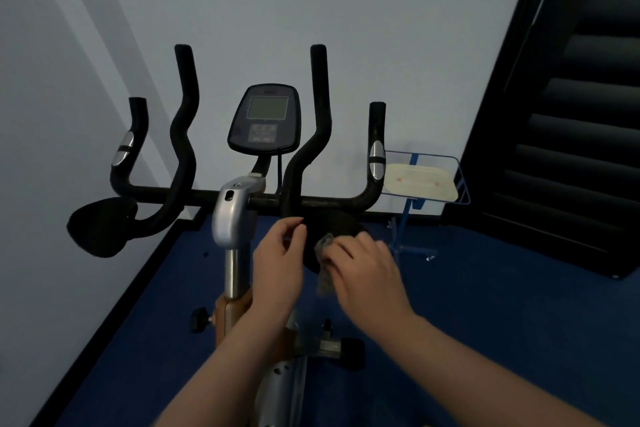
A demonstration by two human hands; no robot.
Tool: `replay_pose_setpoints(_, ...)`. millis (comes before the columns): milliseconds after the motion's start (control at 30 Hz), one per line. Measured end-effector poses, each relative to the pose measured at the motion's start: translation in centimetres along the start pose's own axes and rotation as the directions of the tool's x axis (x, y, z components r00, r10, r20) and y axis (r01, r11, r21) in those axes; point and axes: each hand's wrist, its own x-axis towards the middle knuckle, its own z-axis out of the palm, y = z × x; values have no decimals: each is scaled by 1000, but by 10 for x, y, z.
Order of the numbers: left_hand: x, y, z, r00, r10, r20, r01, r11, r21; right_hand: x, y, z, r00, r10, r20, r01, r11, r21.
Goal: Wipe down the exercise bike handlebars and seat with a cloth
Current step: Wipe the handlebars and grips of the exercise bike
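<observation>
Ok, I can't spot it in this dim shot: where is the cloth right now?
In the head view, the cloth is low centre, held under the right hand against the black right elbow pad, with the left hand beside it.

No readable text anywhere, console (265, 118) on the exercise bike with blank grey screen, button panel below it with markings too blurred to read, small dark plate above the screen likewise illegible
</observation>
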Motion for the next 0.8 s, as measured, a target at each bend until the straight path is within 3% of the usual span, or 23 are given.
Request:
replay_pose_setpoints(133,7,-1,6,998,29,58,-36,991,129,20,12,-16,964,204,-169,-147,943,299)
replay_pose_setpoints(200,5,-2,9,998,48,39,-53,989,138,40,10,-12,942,291,-167,-200,887,415)
replay_pose_setpoints(333,4,-5,5,997,61,53,-68,986,154,62,18,11,962,272,-12,-252,905,342)
replay_pose_setpoints(400,5,-5,2,995,56,86,-69,985,160,62,25,17,950,313,-12,-292,897,331)
replay_pose_setpoints(533,4,-4,1,995,33,99,-46,990,136,43,16,22,806,576,-136,-511,793,331)
replay_pose_setpoints(633,3,-3,2,995,19,97,-31,992,125,49,3,25,747,664,23,-594,652,471)
replay_pose_setpoints(800,4,-4,2,995,17,97,-30,991,134,70,7,22,779,626,-39,-567,730,382)
